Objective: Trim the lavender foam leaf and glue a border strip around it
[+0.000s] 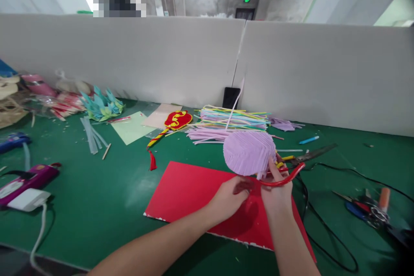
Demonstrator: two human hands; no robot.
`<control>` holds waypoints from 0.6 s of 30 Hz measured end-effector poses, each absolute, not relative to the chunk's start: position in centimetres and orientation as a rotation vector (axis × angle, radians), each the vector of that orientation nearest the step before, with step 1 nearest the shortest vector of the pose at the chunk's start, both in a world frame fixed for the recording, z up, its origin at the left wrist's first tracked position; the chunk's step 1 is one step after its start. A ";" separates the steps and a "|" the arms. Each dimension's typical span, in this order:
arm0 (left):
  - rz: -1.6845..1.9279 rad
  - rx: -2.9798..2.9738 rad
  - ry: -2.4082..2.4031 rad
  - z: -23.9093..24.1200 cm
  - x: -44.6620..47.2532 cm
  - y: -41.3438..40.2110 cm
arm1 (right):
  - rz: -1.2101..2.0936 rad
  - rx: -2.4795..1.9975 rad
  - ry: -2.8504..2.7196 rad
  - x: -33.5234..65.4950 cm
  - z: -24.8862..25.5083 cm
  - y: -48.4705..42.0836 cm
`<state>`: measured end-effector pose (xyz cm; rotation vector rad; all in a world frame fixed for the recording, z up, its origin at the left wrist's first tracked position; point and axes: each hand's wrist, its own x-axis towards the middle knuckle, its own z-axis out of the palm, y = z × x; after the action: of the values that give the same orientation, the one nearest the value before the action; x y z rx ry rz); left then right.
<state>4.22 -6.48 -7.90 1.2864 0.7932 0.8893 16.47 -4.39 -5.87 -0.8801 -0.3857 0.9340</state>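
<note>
My right hand (276,192) is closed on the lower edge of a round lilac disc of glued straws (249,152), held upright above a red sheet (190,194). A curved red strip (284,177) runs from between my two hands out to the right below the disc. Fingers of my left hand (228,200) pinch the left end of that red strip, just beside my right hand. Both forearms reach in from the bottom edge.
A pile of coloured straws (231,123) lies behind the disc. Scissors (310,154) and a black cable (323,224) lie to the right, more tools (365,209) further right. A red-and-yellow ornament (174,121), paper sheets (132,127), glue sticks (90,138) and a purple glue gun (29,179) sit left. A grey partition (194,60) backs the green table (97,207).
</note>
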 end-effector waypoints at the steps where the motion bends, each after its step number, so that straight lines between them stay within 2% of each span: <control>1: 0.905 1.304 0.816 -7.7 4.2 -6.7 | 0.935 -0.879 -0.387 16.4 -5.9 -4.4; 18: 1.043 1.121 0.745 -8.4 2.6 -5.3 | 1.029 -0.825 -0.487 15.6 -6.9 -3.8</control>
<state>2.61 -5.34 -8.37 1.1206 0.7453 1.0429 15.59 -3.80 -6.88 -0.8249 -0.4874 1.0294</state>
